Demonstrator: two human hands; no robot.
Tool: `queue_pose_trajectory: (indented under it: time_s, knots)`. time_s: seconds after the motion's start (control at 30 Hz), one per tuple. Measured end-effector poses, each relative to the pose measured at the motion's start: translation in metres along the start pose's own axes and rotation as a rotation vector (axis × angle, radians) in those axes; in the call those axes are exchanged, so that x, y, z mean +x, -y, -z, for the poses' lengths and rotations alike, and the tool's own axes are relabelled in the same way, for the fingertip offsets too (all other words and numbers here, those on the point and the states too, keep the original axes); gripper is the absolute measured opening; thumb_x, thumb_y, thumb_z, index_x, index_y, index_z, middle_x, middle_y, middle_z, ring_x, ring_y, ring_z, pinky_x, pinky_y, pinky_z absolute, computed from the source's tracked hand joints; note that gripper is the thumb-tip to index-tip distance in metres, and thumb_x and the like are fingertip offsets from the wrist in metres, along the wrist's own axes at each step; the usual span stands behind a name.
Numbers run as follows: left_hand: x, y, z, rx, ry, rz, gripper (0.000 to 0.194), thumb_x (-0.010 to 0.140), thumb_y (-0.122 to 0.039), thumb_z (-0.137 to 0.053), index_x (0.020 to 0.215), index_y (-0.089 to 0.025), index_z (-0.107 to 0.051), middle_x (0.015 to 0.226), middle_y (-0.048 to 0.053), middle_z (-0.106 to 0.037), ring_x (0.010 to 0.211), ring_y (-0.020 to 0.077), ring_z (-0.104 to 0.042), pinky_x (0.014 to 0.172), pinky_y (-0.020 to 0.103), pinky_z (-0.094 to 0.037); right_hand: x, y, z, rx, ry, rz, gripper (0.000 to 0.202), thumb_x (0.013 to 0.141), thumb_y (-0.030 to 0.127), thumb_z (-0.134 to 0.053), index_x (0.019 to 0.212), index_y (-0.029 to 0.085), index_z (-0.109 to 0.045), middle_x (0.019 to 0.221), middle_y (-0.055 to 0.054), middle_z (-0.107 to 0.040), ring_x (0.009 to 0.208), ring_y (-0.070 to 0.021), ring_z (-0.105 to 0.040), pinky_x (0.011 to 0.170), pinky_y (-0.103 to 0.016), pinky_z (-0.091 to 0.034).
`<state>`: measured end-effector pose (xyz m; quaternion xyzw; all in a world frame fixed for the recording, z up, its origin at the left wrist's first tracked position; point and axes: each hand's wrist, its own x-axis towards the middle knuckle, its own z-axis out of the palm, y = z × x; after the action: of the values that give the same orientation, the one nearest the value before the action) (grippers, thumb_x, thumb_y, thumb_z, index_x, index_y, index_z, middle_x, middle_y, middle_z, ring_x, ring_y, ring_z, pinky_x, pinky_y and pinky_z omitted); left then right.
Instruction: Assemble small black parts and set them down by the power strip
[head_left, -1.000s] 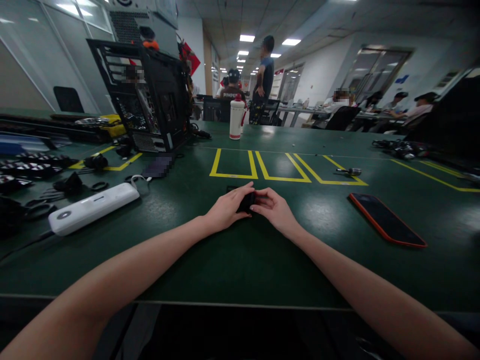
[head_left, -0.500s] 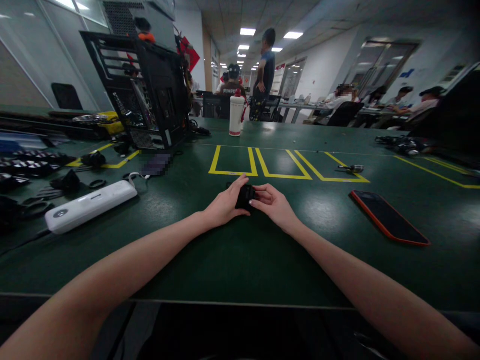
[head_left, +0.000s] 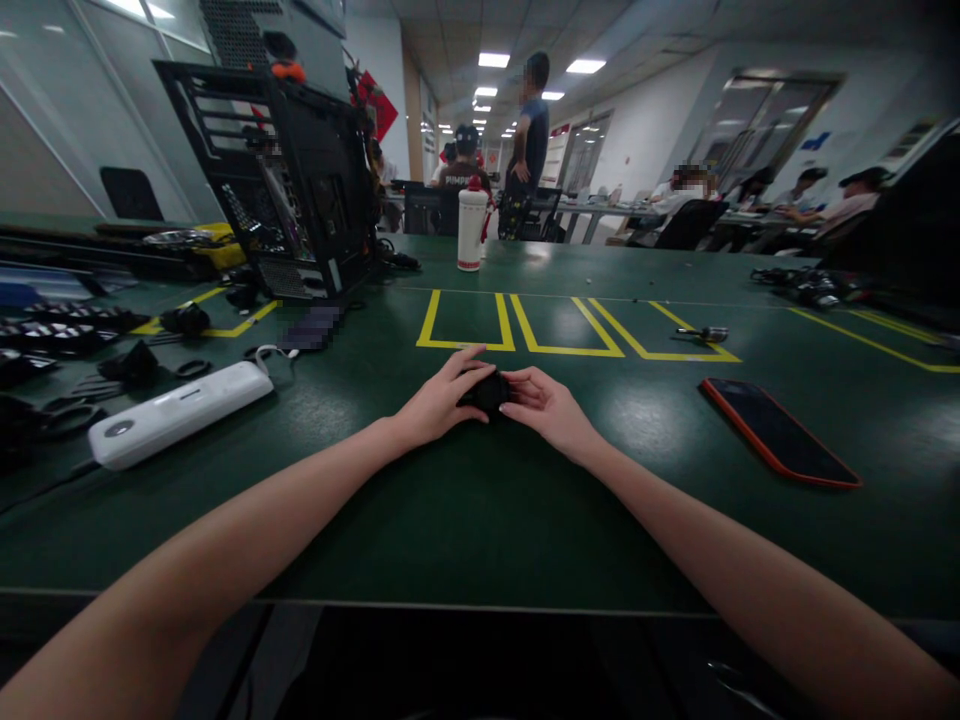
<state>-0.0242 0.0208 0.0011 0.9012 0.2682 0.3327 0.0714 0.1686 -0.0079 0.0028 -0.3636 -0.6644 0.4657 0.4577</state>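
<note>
Between my two hands is a small black part (head_left: 491,392), dark and roundish; its exact kind is too dark to make out. My left hand (head_left: 442,398) grips it from the left, thumb below and fingers above. From the right, my right hand (head_left: 551,412) pinches its edge with thumb and bent fingertips. Both hands are low over the green table (head_left: 480,530), just in front of the yellow tape outlines (head_left: 469,346). My fingers cover parts of the black piece.
An open black computer case (head_left: 322,190) stands at the back left. A white power strip (head_left: 180,415) lies left, near scattered black parts (head_left: 131,365). To the right are an orange-edged phone (head_left: 780,430) and a small metal tool (head_left: 705,334). A white bottle (head_left: 472,230) stands behind.
My left hand has shifted slightly left, its fingers moving on the black part, which now shows a rounder side. My right hand stays nearly in place.
</note>
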Motion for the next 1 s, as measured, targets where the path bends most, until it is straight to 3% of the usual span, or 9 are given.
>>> queue_pose_trajectory:
  time_s: [0.17,0.27,0.37,0.5,0.67,1.0]
  knots:
    - [0.003,0.007,0.0,0.179,0.051,0.008,0.064,0.073,-0.036,-0.058,0.128,-0.026,-0.027,0.126,0.008,-0.044,0.106,0.0257,-0.041,0.086,0.044,-0.036,0.003,-0.003,0.002,0.005,0.014,0.01,0.033,0.065,0.017,-0.064,0.094,0.02,-0.051,0.101,-0.003,-0.058,0.094,-0.0157,-0.059,0.091,-0.038,-0.043]
    - [0.005,0.006,-0.001,0.229,0.117,0.01,0.066,0.076,-0.037,-0.054,0.131,-0.022,-0.019,0.129,0.011,-0.04,0.097,0.0243,-0.047,0.079,0.038,-0.038,0.004,-0.004,0.002,-0.002,0.013,0.015,0.032,0.066,0.018,-0.064,0.095,0.02,-0.051,0.101,-0.003,-0.059,0.094,-0.0159,-0.059,0.091,-0.038,-0.042]
    - [0.008,0.001,-0.004,0.222,0.133,-0.01,0.075,0.075,-0.043,-0.054,0.131,-0.015,-0.013,0.131,0.017,-0.034,0.103,0.0267,-0.047,0.08,0.038,-0.038,0.004,-0.004,0.001,-0.018,0.0,0.014,0.032,0.066,0.019,-0.063,0.096,0.02,-0.051,0.101,-0.003,-0.059,0.094,-0.0163,-0.058,0.091,-0.038,-0.042]
    - [0.011,-0.003,-0.007,0.17,0.105,-0.003,0.088,0.065,-0.054,-0.058,0.13,-0.014,-0.014,0.125,0.018,-0.039,0.107,0.0301,-0.047,0.081,0.04,-0.039,0.005,-0.004,-0.002,-0.024,-0.019,0.012,0.03,0.066,0.02,-0.063,0.094,0.019,-0.051,0.098,-0.003,-0.06,0.093,-0.0164,-0.059,0.09,-0.037,-0.043]
    - [0.011,-0.003,-0.007,0.107,0.105,0.06,0.071,0.07,-0.047,-0.057,0.126,-0.023,-0.02,0.124,0.011,-0.041,0.099,0.0258,-0.053,0.078,0.038,-0.044,0.007,-0.006,-0.005,0.009,-0.007,-0.015,0.029,0.065,0.022,-0.064,0.092,0.02,-0.052,0.095,-0.002,-0.061,0.09,-0.0175,-0.06,0.084,-0.037,-0.046]
    - [0.009,-0.004,-0.008,0.082,0.096,0.103,0.062,0.07,-0.043,-0.058,0.118,-0.02,-0.026,0.117,0.011,-0.043,0.091,0.024,-0.055,0.074,0.038,-0.045,0.004,-0.003,-0.005,-0.022,-0.019,-0.019,0.032,0.063,0.021,-0.065,0.092,0.022,-0.052,0.096,-0.001,-0.057,0.083,-0.0161,-0.06,0.076,-0.036,-0.049]
